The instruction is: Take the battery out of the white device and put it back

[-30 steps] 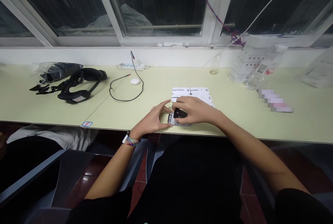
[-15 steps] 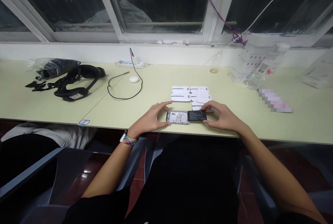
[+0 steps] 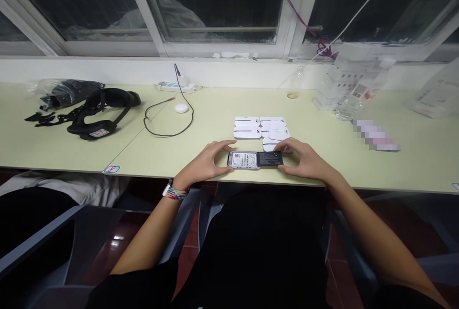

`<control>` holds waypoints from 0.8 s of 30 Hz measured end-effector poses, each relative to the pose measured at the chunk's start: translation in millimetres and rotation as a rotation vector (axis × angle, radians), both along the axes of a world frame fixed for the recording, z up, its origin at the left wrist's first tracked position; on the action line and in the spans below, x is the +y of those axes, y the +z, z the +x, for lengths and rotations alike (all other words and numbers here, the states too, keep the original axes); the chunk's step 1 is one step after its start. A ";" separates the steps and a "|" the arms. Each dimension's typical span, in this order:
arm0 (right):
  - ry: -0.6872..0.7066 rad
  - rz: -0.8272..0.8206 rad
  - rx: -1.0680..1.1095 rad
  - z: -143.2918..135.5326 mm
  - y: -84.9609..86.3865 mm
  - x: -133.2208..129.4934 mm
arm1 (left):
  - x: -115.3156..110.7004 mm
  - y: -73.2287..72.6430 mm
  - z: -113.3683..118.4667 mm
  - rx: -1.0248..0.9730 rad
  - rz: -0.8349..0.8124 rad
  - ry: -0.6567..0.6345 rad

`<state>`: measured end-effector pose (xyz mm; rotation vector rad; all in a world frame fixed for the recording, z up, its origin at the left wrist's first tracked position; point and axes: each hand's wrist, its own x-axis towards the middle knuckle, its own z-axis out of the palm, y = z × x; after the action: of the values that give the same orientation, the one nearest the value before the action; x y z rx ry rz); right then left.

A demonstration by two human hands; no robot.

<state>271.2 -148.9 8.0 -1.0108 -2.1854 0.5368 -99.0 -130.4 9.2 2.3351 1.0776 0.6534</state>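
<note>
My left hand point(image 3: 209, 160) curves round the left end of a small device with a label-covered inside point(image 3: 243, 160), possibly a pocket Wi-Fi router. Its thumb is at the near edge and a finger at the far edge. My right hand point(image 3: 303, 160) pinches a flat black battery point(image 3: 270, 159) by its right end, thumb near and fingers far. The battery's left end meets or overlaps the device's right end; exact contact is too small to tell. Just beyond lie several white covers with black lines point(image 3: 247, 132), some stacked.
At left are a black headset point(image 3: 91, 129) and a plastic-bagged dark item point(image 3: 73, 91). A black cable point(image 3: 191, 113) loops round a white disc point(image 3: 181, 108) near a power strip point(image 3: 175, 87). White boxes point(image 3: 328, 91) and a clear bottle point(image 3: 347, 108) stand at right.
The whole view has shifted slightly. Both hands, the device and the battery keep nearly the same positions relative to one another.
</note>
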 end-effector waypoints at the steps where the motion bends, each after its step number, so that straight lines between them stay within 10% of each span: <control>1: 0.001 0.001 0.001 -0.5 0.4 -0.4 | 0.1 0.1 0.0 -0.001 0.002 -0.003; 24: 0.003 -0.003 -0.008 -1.9 0.7 -1.8 | 1.6 -1.4 -0.8 -0.003 0.022 -0.012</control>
<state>269.3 -150.7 8.7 -1.0126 -2.1941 0.5391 -99.8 -128.8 7.8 2.3570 1.0593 0.6667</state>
